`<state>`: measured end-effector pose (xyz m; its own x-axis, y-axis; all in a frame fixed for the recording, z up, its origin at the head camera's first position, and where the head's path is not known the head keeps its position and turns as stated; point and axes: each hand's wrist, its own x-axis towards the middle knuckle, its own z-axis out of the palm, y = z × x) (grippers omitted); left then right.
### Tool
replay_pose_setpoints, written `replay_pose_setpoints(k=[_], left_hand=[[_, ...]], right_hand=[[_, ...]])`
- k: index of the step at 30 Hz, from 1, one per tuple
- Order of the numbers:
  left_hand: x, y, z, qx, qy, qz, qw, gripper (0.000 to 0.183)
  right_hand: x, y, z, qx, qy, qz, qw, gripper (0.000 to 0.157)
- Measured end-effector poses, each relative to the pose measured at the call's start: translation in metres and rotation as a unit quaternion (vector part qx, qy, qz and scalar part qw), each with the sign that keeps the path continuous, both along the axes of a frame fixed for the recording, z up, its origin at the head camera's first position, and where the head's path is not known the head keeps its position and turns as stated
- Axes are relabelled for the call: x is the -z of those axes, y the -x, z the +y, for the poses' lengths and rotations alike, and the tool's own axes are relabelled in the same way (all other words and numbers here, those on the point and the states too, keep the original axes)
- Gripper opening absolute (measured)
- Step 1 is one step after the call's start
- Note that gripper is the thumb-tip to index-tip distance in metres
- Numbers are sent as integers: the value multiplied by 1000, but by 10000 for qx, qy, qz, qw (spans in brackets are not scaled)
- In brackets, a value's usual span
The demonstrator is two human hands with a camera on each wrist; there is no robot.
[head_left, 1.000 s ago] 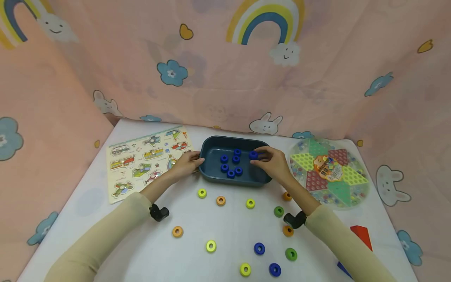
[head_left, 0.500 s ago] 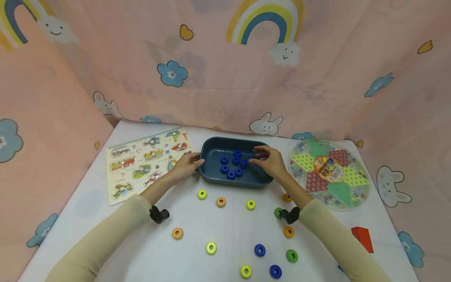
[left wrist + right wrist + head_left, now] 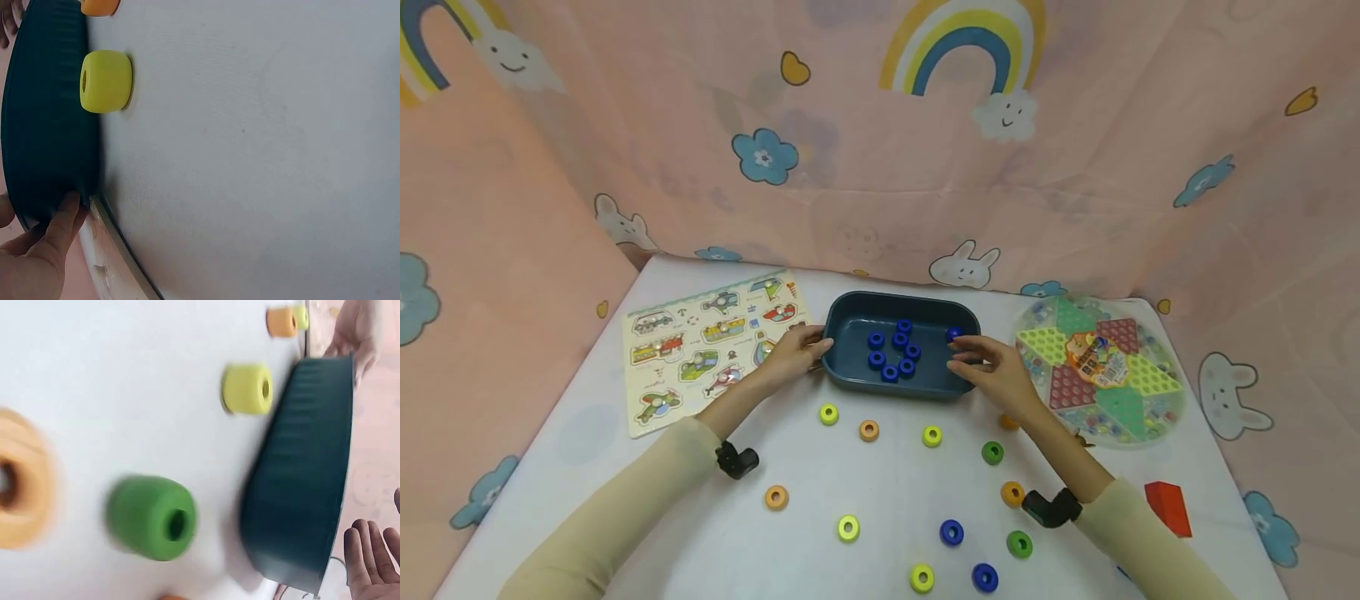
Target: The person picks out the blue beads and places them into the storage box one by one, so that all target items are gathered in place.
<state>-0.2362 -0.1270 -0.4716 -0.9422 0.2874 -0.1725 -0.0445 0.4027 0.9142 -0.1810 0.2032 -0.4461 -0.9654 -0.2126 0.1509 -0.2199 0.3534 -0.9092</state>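
A dark teal plastic tray (image 3: 850,367) holds several blue ring-shaped beads (image 3: 899,340). My left hand (image 3: 793,354) grips the tray's left end, thumb at the rim and fingers against the outer wall; the left wrist view shows those fingers (image 3: 59,228) pressed to its corner. At the tray's right end, my right hand (image 3: 996,371) hovers over the rim with loosely spread fingers and nothing between them. One blue bead (image 3: 953,333) lies by the right inner wall, just beyond its fingertips. The right wrist view shows these fingers (image 3: 369,553) beside the rim.
Loose yellow, orange, green and blue beads (image 3: 952,532) are scattered on the white table in front of the tray. A picture puzzle board (image 3: 688,317) lies left, touching close to the tray. A round game board (image 3: 1101,367) lies right. A red block (image 3: 1168,508) sits near the right edge.
My right hand has let go of blue beads inside the tray and drawn back rightward to its rim. One bead has settled among the others. The left hand has stayed in place.
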Motion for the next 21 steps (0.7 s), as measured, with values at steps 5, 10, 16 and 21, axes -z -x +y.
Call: replay_pose_setpoints(k=[5,10,16,21], left_hand=[[1,1,-1,10,-73,-18,10000,45],[1,-2,-2,-26,-117,-50,9999,46],[3,-3,-1,-2,-239,-102,9997,49],[6,-2,-1,14,-492,-136,9987,50]], right_hand=[[0,-38,8,-123,385,-132,9991,38],[9,-74,9,-394,474,-539,9966,38],[15,-116,-3,-1011,85,-1110,9886,38],[31,-144,-6,-1232,-287,-753,9891,36]])
